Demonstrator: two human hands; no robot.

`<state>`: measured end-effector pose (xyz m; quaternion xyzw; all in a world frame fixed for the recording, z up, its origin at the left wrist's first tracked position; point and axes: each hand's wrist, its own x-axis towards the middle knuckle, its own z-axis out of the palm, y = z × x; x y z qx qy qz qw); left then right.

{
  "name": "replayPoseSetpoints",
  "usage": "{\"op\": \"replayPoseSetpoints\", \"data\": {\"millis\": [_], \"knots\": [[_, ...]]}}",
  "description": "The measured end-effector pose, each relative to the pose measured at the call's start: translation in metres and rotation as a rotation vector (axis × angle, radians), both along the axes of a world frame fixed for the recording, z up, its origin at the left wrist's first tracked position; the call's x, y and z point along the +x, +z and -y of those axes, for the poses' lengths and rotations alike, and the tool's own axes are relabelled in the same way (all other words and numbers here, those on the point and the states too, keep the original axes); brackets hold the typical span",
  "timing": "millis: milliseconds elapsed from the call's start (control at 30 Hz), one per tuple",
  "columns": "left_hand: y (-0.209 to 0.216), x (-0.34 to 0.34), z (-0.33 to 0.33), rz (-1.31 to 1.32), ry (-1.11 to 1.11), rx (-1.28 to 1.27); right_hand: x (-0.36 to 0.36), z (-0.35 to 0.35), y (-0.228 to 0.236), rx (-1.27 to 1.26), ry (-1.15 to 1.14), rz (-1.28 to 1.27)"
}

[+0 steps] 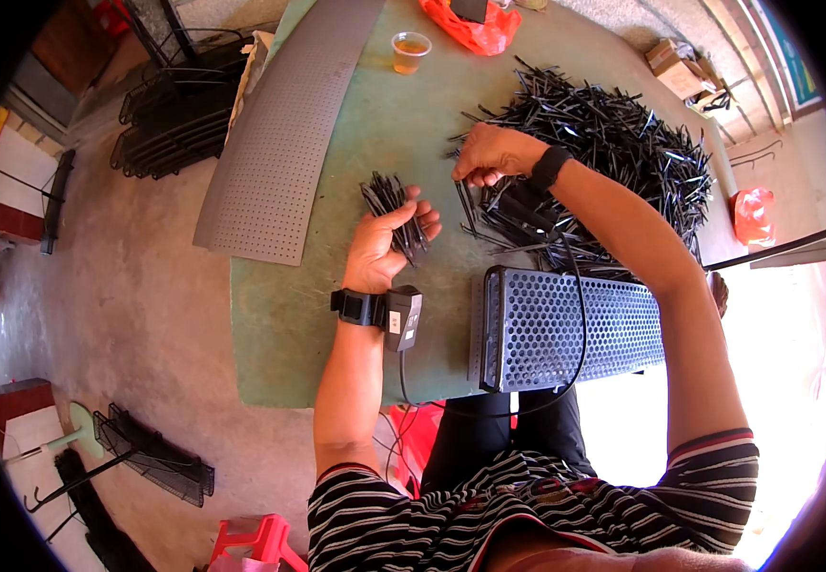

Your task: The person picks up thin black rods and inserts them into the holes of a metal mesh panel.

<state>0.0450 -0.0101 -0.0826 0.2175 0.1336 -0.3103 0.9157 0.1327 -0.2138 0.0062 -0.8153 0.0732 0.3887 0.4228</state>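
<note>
A bundle of thin black strips (392,205) lies across the palm of my left hand (372,250), held under the thumb with the fingers curled behind it. My right hand (495,154) is at the near left edge of a large heap of similar black strips (613,133). Its thumb and fingers are pinched together on a black strip (464,195) that hangs down from them. What exactly the strips are cannot be made out. A dark band circles each wrist, and a small black box with a cable (403,319) is attached at the left one.
A dark perforated metal panel (275,162) covers the left of the green table (279,334). A perforated metal case (575,319) stands at the near right edge, the cable crossing it. At the far side are a cup of amber liquid (410,55) and a red plastic bag (475,27).
</note>
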Motion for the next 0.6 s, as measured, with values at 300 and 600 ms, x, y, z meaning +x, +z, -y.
{"op": "replayPoseSetpoints", "data": {"millis": [300, 600], "knots": [[0.003, -0.003, 0.006, 0.094, -0.095, -0.044, -0.022, -0.044, 0.035, 0.126, 0.006, 0.192], [0.002, 0.001, 0.003, 0.0, -0.026, -0.237, -0.051, -0.041, 0.05, 0.143, 0.788, 0.668]]}}
